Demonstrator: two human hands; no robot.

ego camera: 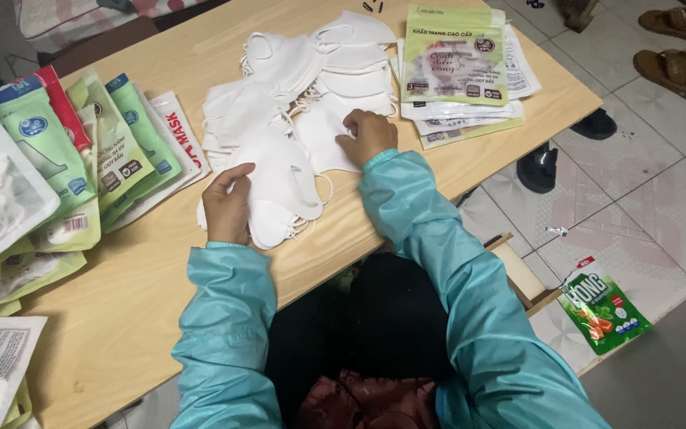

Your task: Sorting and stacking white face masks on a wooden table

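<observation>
While white face masks (279, 119) lie heaped under my palms on the wooden table (144, 294), my left hand (228, 206) pinches the nearest mask's edge; my right hand (368, 135) presses curled fingers on another. Packet stacks (458, 71) flank them; bare wood lies nearer me, tiled floor (660, 191) beyond my right.

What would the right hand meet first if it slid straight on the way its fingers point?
Probably more of the white face masks: the right hand already rests on that spread pile, fingers pointing up-left across the wooden table.
</observation>
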